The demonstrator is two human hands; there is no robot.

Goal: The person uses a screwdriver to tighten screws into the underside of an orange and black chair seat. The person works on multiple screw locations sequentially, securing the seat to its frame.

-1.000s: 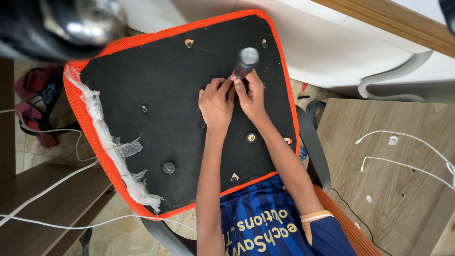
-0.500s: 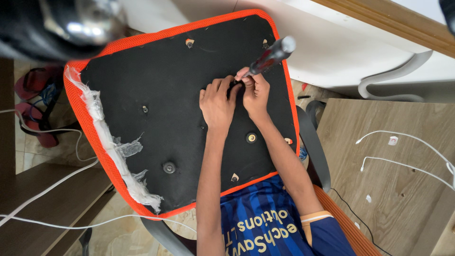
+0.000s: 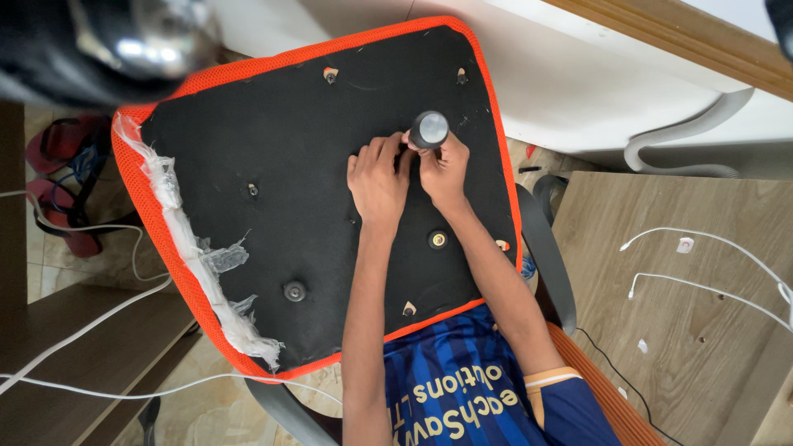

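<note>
We saw the screwdriver (image 3: 429, 130) standing almost end-on to the camera in the upper middle of the frame, so that only the round dark butt of its handle showed; its tip was hidden beneath the hands. The right hand (image 3: 446, 169) was wrapped around the lower part of that handle, fingers closed in a grip on it. The left hand (image 3: 380, 177) lay just beside it, touching the right hand, with its fingers curled down onto the black board near the foot of the tool; we could not tell whether it pinched anything under there.

Both hands rested on the underside of a chair seat (image 3: 322, 190), a black panel edged in orange mesh that filled the centre of the frame and sat tilted. A screw with a washer (image 3: 439, 239) showed just below the right wrist, and another bolt (image 3: 295, 291) sat lower left on the panel. Torn white padding (image 3: 194, 256) ran along the seat's left edge.

At the bottom of the frame we saw a blue striped shirt (image 3: 462, 380). To the right lay a wooden board (image 3: 686, 314) with white cables (image 3: 702, 239) on it. Red sandals (image 3: 58, 190) lay at the left edge, and a blurred shiny object (image 3: 107, 41) filled the upper left corner.
</note>
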